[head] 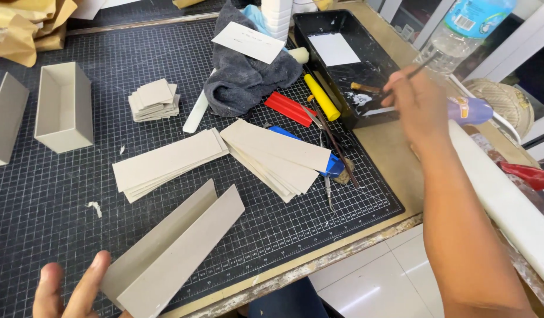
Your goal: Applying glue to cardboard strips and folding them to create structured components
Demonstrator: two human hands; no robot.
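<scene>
Nearest: left hand (68, 291) at the bottom edge, fingers spread loosely, thumb against the near end of a folded grey-board angle piece (174, 250). The piece lies on the black gridded cutting mat (42, 194), two long panels meeting in a V along a crease. The hand steadies it more than it grips; I cannot tell if any fingers are wrapped underneath.

Judgement on handling: board looks light and stiff, matte, not slippery. The crease is the weak line; likely to flex or open there. Best taken by the long edges or near end, both panels pinched together.

Mid mat: two fanned stacks of long grey-board strips (166, 162) and (278, 156), the right one lying over a blue tool (333, 166). A small stack of square board pieces (154, 100) sits further back, beside an open grey-board box (63, 106).

Far right: right hand (422, 103) clenched on a thin brush handle (410, 75), tip down in a black glue tray (342, 65) smeared with white paste. Nearby are a yellow cylinder tool (322, 97), a red flat tool (289, 108) and a dark grey cloth (248, 70).
</scene>
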